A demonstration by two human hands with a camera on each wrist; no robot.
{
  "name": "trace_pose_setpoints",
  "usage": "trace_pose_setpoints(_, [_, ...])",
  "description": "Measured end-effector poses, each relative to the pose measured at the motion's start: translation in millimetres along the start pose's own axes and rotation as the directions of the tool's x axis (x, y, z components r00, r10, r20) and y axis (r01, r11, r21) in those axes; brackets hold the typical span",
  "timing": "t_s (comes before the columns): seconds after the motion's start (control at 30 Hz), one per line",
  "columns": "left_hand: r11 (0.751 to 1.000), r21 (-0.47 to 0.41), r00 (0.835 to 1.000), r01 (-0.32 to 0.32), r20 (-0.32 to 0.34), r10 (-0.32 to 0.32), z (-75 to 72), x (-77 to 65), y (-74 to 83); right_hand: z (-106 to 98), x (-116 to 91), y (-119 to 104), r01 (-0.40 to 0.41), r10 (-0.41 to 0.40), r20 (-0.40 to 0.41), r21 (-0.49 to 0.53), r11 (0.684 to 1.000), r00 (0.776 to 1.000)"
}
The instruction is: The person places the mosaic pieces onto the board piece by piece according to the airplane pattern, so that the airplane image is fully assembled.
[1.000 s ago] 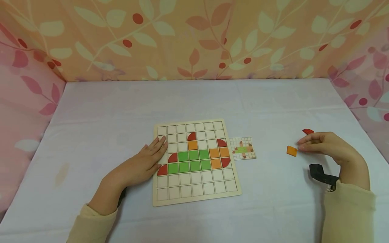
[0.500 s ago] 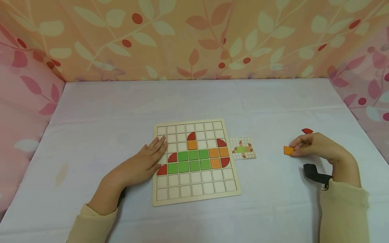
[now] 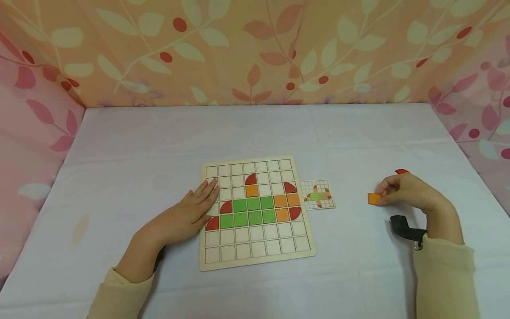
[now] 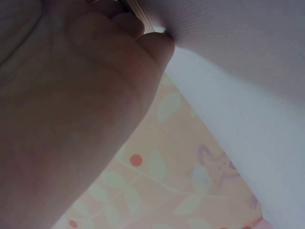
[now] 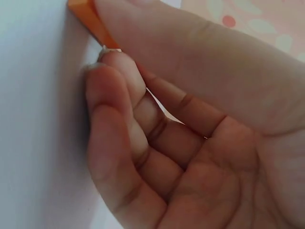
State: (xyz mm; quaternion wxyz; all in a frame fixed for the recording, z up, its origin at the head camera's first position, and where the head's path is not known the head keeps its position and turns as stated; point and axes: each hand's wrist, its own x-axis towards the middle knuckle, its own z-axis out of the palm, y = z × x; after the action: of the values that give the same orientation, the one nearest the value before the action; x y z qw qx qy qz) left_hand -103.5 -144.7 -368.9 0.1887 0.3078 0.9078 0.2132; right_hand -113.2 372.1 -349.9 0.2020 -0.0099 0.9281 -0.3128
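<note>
My right hand pinches an orange square tile between thumb and fingers, right of the board. The right wrist view shows the orange tile at the thumb tip, with the other fingers curled below. My left hand rests with straight fingers on the left edge of a wooden grid board. Set in the board's cells are several green square tiles, several orange square tiles and several red quarter-round tiles. Another red tile lies just beyond the right hand, partly hidden by it.
A small pattern card printed with a coloured grid design lies against the board's right edge. White cloth covers the table. Leaf-patterned curtains stand along the back and both sides. A black wrist mount sticks out from the right wrist.
My right hand has reached the loose orange tile, taken it between thumb and fingers, and shifted it slightly left. The left hand and board have stayed in place.
</note>
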Motion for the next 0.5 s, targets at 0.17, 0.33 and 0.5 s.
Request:
trace_pose_setpoints(0.17, [1.0, 0.003, 1.0, -0.001, 0.002, 0.001, -0.3, -0.1, 0.1, 2.0, 0.6, -3.8, 0.025, -0.025, -0.014, 0.002, 1.0, 1.0])
trace_pose_setpoints(0.33, [1.0, 0.0, 1.0, 0.0, 0.006, 0.001, -0.5, 0.1, -0.1, 4.3, 2.3, -6.7, 0.062, -0.061, -0.023, 0.019, 0.998, 0.998])
trace_pose_setpoints(0.5, [1.0, -0.002, 1.0, 0.0, 0.009, 0.0, 0.1, 0.5, -1.0, 7.6, 3.4, -10.8, 0.09, -0.089, -0.019, 0.05, 0.995, 0.996])
